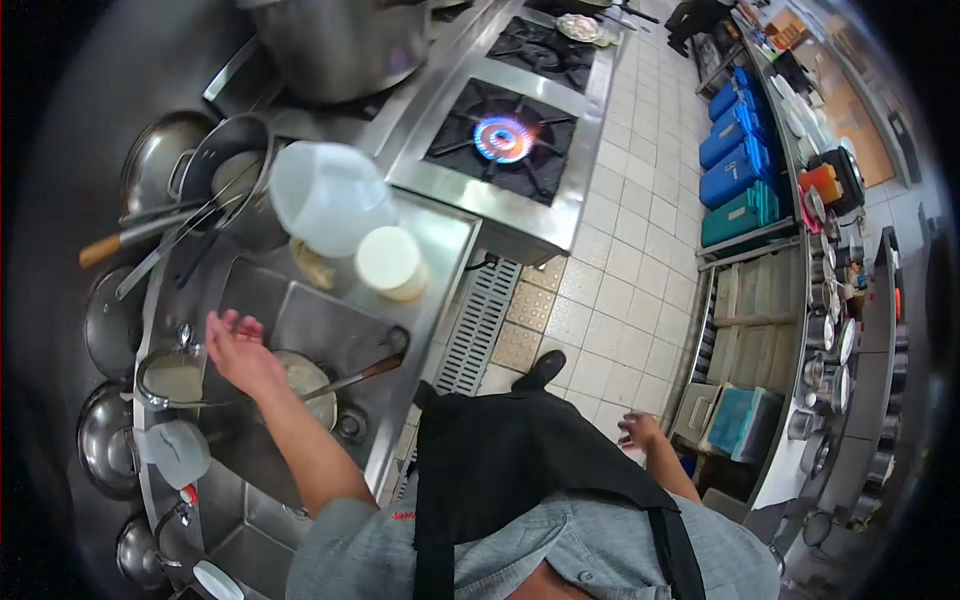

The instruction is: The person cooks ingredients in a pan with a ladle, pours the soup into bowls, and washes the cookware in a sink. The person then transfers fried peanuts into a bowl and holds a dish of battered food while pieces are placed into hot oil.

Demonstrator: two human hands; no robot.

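Observation:
My left hand (243, 352) hangs over the steel sink (325, 310), its fingers loosely spread and nothing in them. Just beneath it a pan or bowl (308, 388), partly covered by my forearm, rests in the sink. A utensil with a brown wooden handle (378, 366) lies across that vessel. The curved tap (150, 385) is left of the hand. Beyond stand a translucent plastic tub (325, 200) and a white-lidded container (390, 263) on the steel counter (440, 235). My right hand (640, 430) hangs low at my side, fingers loosely apart; no held thing shows.
A gas burner (502, 140) is lit on the stove. A large steel pot (340, 45) stands at the back left. A pot (222, 165) holds long-handled utensils. Blue bins (735, 170) and shelves line the right side. Another person (695, 20) is far off.

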